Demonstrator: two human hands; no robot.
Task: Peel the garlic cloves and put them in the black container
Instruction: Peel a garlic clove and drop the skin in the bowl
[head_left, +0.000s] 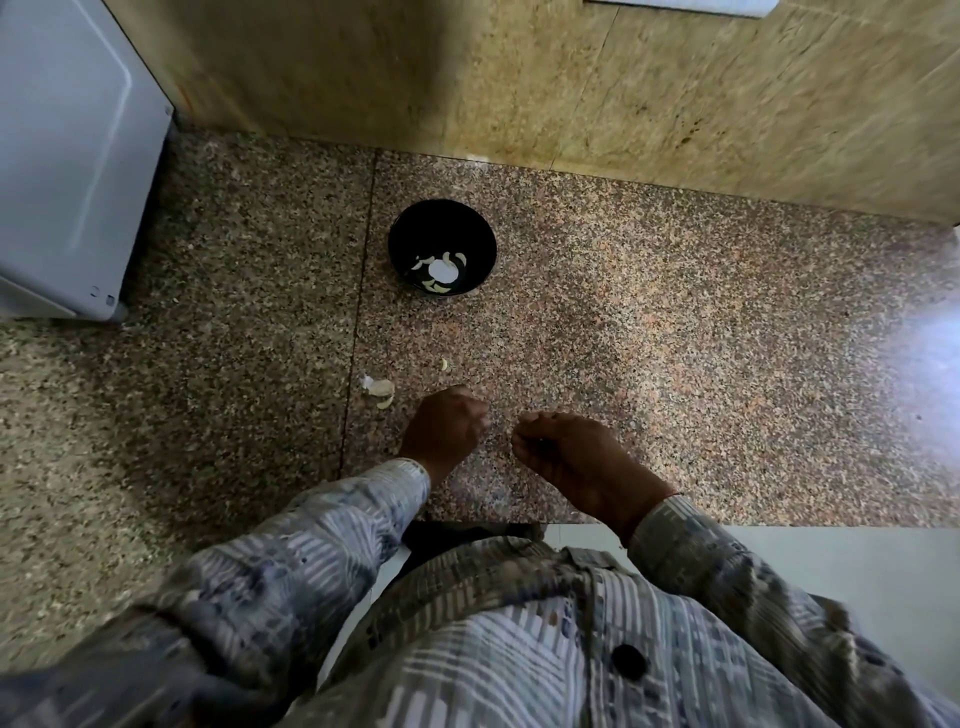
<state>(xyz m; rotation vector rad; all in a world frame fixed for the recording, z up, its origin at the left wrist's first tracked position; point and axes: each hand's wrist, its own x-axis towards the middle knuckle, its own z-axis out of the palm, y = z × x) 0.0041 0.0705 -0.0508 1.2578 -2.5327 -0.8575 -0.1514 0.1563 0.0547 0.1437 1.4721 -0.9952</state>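
Note:
A round black container (410, 228) stands on the speckled granite counter (649, 332), holding several pale peeled garlic cloves (440, 271). Nearer to me a small heap of garlic cloves and skin (379, 388) lies on the stone, with one loose clove (444, 364) just right of it. My left hand (447, 426) hovers beside the heap, fingers curled into a loose fist. My right hand (571, 457) is a little to its right, fingertips pinched together. Whatever either hand holds is hidden by the fingers.
A grey-white appliance (67, 156) stands on the counter at the far left. A yellowish stone wall (623, 78) rises behind the counter. The counter's front edge (727, 524) runs just below my right wrist, with a white surface under it.

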